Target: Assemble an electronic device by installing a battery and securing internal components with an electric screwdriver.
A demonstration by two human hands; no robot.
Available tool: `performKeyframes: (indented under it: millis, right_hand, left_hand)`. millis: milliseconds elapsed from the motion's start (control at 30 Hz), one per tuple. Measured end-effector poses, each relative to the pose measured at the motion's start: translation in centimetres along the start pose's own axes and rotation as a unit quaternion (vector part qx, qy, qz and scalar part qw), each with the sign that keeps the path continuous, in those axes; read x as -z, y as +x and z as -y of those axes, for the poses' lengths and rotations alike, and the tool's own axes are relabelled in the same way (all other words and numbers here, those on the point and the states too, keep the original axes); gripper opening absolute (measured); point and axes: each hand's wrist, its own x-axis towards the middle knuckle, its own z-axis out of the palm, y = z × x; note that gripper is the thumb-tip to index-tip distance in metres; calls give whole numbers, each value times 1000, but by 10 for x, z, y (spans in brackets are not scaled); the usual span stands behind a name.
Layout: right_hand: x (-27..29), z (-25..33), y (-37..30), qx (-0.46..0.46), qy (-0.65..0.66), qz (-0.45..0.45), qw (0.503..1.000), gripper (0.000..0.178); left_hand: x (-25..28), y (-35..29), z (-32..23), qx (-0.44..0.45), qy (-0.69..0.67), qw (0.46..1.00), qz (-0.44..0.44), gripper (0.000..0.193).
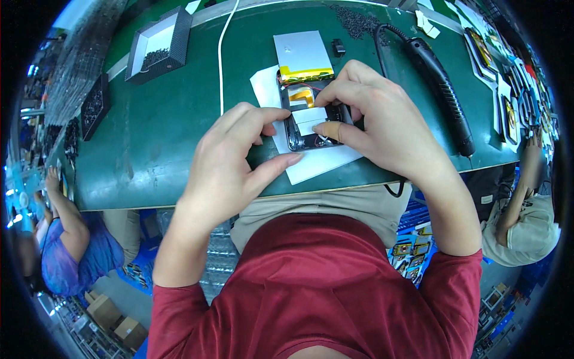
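A black electronic device casing [291, 136], its inside exposed, lies on a sheet of white paper [323, 165] before me. White rectangular pieces [310, 116] sit in its middle, beside an orange flex strip [305, 94]. My right hand [382, 116] pinches at the right side of these pieces; its thumb, wrapped in a tan covering, presses on the lower one. My left hand [230, 152] has thumb and index spread, the index tip touching the casing's left edge. A flat silver battery pack [302, 51] with yellow tape adjoins the far end, thin wires between. Curled right fingers are partly hidden.
A black electric screwdriver [439, 90] with a coiled cord lies to the right. Small dark parts [356, 23] are heaped at the back, near a small black component [339, 48]. A bin [158, 45] stands far left; a white cable [221, 60] crosses the green table. People sit both sides.
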Motion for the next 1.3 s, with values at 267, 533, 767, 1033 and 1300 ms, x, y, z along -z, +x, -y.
performKeyframes:
  millis: [267,533,767,1033,1300]
  right_hand:
    - [-4,-6,-1,45,46,-52,997,23]
    - [-10,10,22,-23,-155,-62,986,12]
    - [0,9,6,-35,6,-103,994,10]
    - [-10,2,-19,-88,170,-144,971,11]
    - [-6,-11,-15,-82,281,-112,950,10]
  left_hand:
    - [-21,-1,8,-42,33,998,-38,51]
    - [-26,-4,8,-66,55,993,-74,47]
    - [-23,-7,8,-75,-4,992,-104,40]
    - [-2,32,3,-49,-103,991,-66,19]
    - [-11,54,4,3,-220,975,11,16]
